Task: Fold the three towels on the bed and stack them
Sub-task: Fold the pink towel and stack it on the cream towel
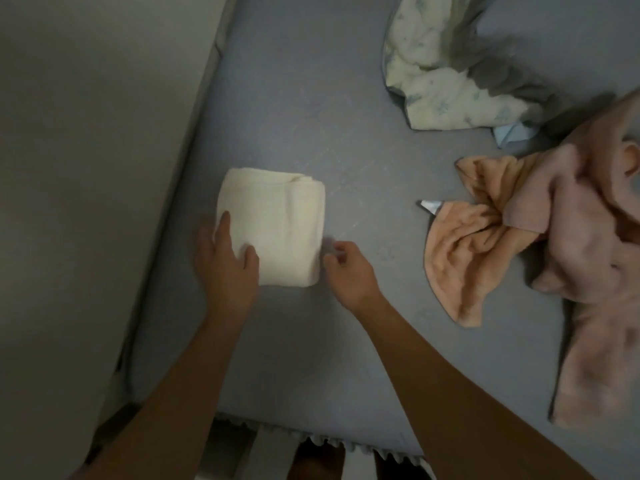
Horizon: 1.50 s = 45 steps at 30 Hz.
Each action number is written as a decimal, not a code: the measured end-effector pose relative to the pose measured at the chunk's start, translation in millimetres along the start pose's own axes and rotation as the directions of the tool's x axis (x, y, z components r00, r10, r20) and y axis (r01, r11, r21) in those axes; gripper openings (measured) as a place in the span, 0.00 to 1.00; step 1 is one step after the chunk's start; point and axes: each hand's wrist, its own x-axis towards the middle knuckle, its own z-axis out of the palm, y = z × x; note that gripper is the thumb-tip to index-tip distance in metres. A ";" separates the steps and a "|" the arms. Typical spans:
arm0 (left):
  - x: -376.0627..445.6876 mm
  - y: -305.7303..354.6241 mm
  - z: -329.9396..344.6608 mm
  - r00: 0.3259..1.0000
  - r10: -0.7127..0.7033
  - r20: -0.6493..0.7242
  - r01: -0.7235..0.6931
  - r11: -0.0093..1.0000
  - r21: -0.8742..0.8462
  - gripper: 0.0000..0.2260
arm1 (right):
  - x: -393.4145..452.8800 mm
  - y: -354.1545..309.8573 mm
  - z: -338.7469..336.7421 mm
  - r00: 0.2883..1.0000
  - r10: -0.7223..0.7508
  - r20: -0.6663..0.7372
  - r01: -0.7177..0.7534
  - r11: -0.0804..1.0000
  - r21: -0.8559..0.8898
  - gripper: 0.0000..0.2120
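Left hand [227,268]: fingers [221,230] straight, lying flat on the near-left part of the cream towel [273,230], thumb resting on its top; pressing, not gripping. Right hand [349,271]: fingers loosely curled at the towel's near-right edge; motion blur there, so I cannot tell whether they pinch the cloth or hold nothing.

Cream towel sits folded into a compact square on the grey bed [311,116], near the left edge of the mattress. Peach towel [460,258] and pink towel [595,265] lie crumpled and overlapping, well apart to the right.

Risks, as judged:
- The fold looks thick and soft; lifting the pressing hand quickly could let the top layer spring open.
- The peach and pink towels are tangled, so pulling one may drag the other along.
- A stack built this close to the mattress edge could slide off.

Hard to read: the pink towel is cut off at the right frame edge; the printed bedding [446,64] is cropped at the top; light is dim and the towel's layers cannot be counted.
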 end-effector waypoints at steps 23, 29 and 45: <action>-165.9 341.7 291.1 0.647 0.002 0.763 0.509 0.744 -0.434 0.25 | 63.7 216.9 -435.1 0.946 0.064 -0.317 -0.120 0.980 -0.159 0.20; -187.2 335.3 245.8 0.784 -0.048 0.619 0.512 0.615 -0.600 0.22 | 2.2 256.0 -402.9 0.965 0.260 0.018 -0.207 0.723 0.659 0.16; -223.2 195.5 151.4 0.491 -0.183 0.852 0.709 0.652 -0.269 0.22 | -49.8 250.5 -309.4 0.939 0.313 0.140 -0.343 0.851 0.397 0.23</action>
